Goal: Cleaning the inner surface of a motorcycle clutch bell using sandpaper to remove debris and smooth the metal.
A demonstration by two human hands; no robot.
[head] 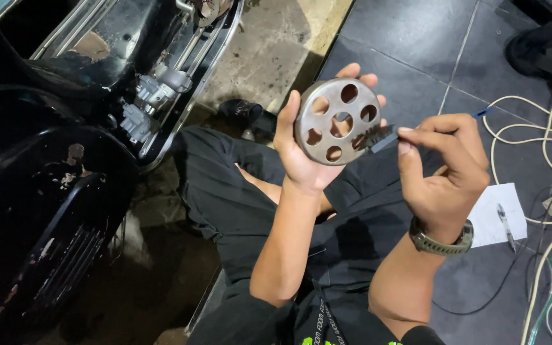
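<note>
The left hand (301, 153) is clamped around a round metal drum (337, 121) with a ring of holes, held up over the lap; its fingertips show past the far rim, and its palm is hidden behind the disc. The right hand (445, 169) pinches a small brush (381, 138), bristles touching the drum's right edge; most of its blue handle is covered by the fingers. A black scooter (52, 160) fills the left, cut off by the frame. White cables (544, 137) trail across the tiled floor (416, 38) at right.
</note>
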